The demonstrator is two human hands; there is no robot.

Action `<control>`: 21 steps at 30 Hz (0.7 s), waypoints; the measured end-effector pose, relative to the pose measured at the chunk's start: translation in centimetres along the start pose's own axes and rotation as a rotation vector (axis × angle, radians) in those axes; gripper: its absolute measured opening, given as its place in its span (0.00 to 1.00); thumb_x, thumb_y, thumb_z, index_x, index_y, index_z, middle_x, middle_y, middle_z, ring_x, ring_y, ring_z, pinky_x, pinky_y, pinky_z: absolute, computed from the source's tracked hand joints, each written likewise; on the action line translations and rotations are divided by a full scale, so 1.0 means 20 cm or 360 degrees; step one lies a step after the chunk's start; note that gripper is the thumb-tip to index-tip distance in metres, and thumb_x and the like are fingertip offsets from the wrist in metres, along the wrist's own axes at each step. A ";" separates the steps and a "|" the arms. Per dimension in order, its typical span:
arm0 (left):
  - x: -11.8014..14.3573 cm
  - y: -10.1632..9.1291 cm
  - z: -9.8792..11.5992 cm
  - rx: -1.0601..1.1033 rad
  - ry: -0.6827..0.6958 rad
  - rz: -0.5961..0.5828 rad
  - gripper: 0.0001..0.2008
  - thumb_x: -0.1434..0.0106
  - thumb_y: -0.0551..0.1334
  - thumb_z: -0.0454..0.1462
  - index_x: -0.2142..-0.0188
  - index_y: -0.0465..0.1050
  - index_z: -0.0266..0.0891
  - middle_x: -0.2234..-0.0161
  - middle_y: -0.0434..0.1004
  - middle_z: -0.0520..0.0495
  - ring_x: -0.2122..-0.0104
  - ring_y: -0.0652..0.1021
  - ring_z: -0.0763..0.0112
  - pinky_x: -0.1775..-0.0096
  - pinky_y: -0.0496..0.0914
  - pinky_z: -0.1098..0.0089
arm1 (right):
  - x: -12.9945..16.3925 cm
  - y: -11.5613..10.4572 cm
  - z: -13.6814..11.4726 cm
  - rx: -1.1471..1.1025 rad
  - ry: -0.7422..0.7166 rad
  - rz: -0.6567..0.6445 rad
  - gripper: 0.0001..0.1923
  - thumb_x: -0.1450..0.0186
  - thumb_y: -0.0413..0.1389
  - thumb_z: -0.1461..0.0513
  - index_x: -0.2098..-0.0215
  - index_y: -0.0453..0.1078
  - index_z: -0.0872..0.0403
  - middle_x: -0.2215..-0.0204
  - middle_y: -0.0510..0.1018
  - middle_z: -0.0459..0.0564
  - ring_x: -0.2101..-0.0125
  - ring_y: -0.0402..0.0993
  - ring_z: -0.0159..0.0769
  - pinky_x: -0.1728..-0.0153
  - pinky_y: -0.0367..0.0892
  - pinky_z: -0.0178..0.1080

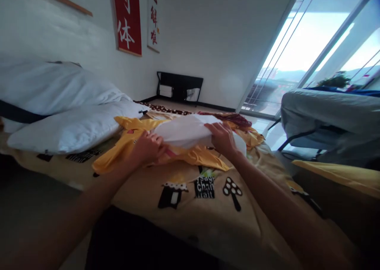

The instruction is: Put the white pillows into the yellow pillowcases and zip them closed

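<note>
A yellow shirt (pixel 196 157) lies spread and wrinkled on the bed, with one sleeve out to the left. On top of it, a white thin sheet-like piece (pixel 184 131) bulges up between my hands; whether it is cloth or plastic I cannot tell. My left hand (pixel 150 145) is closed at the left side of the white piece, its curled fingers pinching the yellow fabric. Over the right part of the white piece my right hand (pixel 222 138) is bent, fingers pressed together on its material. The thumb of that hand is mostly hidden.
The bed's tan printed sheet (pixel 204 218) runs toward me. White pillows (pixel 80 123) lie at the left. A dark red cloth (pixel 240 119) sits behind the shirt. At the right stand a grey-covered piece of furniture (pixel 326 108) and a yellow-edged cloth (pixel 335 173).
</note>
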State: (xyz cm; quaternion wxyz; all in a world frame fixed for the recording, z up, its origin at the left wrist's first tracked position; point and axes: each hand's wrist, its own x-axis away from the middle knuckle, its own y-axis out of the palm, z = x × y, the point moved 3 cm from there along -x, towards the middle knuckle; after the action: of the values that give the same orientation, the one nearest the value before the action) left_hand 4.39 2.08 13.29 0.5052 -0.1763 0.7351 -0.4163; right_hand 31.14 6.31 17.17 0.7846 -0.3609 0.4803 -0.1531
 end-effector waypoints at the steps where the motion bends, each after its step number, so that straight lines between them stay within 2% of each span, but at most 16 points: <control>1: 0.02 -0.04 -0.05 0.0037 -0.0030 0.0002 0.15 0.38 0.58 0.47 0.73 0.69 0.38 0.72 0.72 0.42 0.66 0.75 0.55 0.56 0.61 0.53 | -0.04 -0.04 -0.04 0.0014 -0.0046 0.0089 0.21 0.35 0.44 0.70 0.48 0.69 0.54 0.60 0.76 0.55 0.58 0.69 0.43 0.53 0.59 0.45; 4: 0.08 -0.12 -0.15 0.0072 -0.0067 -0.0076 0.18 0.41 0.59 0.51 0.75 0.67 0.39 0.72 0.72 0.42 0.65 0.75 0.52 0.52 0.58 0.48 | -0.12 -0.15 -0.14 0.0059 -0.0185 0.0262 0.20 0.34 0.44 0.70 0.49 0.69 0.51 0.61 0.75 0.51 0.58 0.67 0.40 0.52 0.57 0.45; 7: 0.15 -0.18 -0.21 -0.0182 -0.0014 -0.0202 0.19 0.36 0.55 0.51 0.71 0.69 0.38 0.68 0.75 0.40 0.63 0.75 0.53 0.52 0.58 0.47 | -0.14 -0.23 -0.16 0.0098 -0.0275 0.0353 0.18 0.33 0.44 0.69 0.51 0.69 0.51 0.62 0.75 0.50 0.59 0.66 0.39 0.53 0.55 0.45; 9: 0.17 -0.21 -0.22 -0.0390 0.0042 -0.0274 0.20 0.34 0.52 0.50 0.67 0.71 0.37 0.66 0.76 0.37 0.62 0.75 0.53 0.53 0.59 0.48 | -0.14 -0.26 -0.16 0.0136 -0.0319 0.0381 0.18 0.33 0.45 0.70 0.51 0.70 0.52 0.62 0.75 0.50 0.60 0.66 0.38 0.54 0.55 0.44; 11: 0.16 -0.25 -0.17 -0.0440 0.0071 -0.0327 0.21 0.33 0.50 0.50 0.65 0.71 0.35 0.65 0.77 0.36 0.62 0.75 0.52 0.53 0.60 0.49 | -0.13 -0.25 -0.15 0.0161 -0.0356 0.0357 0.18 0.34 0.45 0.71 0.51 0.70 0.53 0.63 0.76 0.50 0.61 0.66 0.38 0.55 0.55 0.43; 14: 0.14 -0.24 0.02 -0.0161 0.0102 -0.0557 0.24 0.32 0.48 0.51 0.64 0.72 0.34 0.69 0.77 0.39 0.65 0.77 0.54 0.54 0.63 0.52 | -0.12 -0.20 -0.17 0.0150 -0.0377 0.0230 0.18 0.35 0.46 0.72 0.52 0.71 0.54 0.63 0.77 0.50 0.63 0.66 0.38 0.57 0.54 0.42; 17: 0.14 -0.13 0.31 0.0227 0.0279 -0.0893 0.23 0.37 0.55 0.52 0.60 0.73 0.34 0.64 0.79 0.37 0.62 0.78 0.54 0.55 0.66 0.56 | -0.11 -0.16 -0.23 0.0080 -0.0373 0.0118 0.17 0.36 0.48 0.72 0.54 0.73 0.54 0.64 0.77 0.51 0.63 0.66 0.38 0.57 0.53 0.42; 19: 0.14 -0.04 0.47 0.0340 0.0325 -0.0934 0.22 0.40 0.60 0.48 0.55 0.72 0.32 0.56 0.77 0.34 0.56 0.77 0.51 0.52 0.65 0.55 | -0.12 -0.16 -0.29 0.0036 -0.0414 0.0089 0.17 0.36 0.48 0.72 0.54 0.73 0.54 0.65 0.76 0.51 0.63 0.65 0.38 0.57 0.53 0.42; 21: 0.11 0.02 0.58 0.0386 0.0249 -0.0873 0.21 0.39 0.60 0.44 0.52 0.70 0.32 0.53 0.75 0.34 0.54 0.76 0.52 0.51 0.66 0.55 | -0.13 -0.19 -0.33 0.0005 -0.0467 0.0110 0.17 0.35 0.48 0.71 0.53 0.73 0.53 0.64 0.76 0.51 0.63 0.65 0.39 0.55 0.53 0.42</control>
State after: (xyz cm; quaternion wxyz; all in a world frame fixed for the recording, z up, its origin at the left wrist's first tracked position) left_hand 13.86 -4.19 10.07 0.3332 -0.2739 0.6417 -0.6342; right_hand 24.52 2.53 19.71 0.8516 -0.3616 0.3725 -0.0724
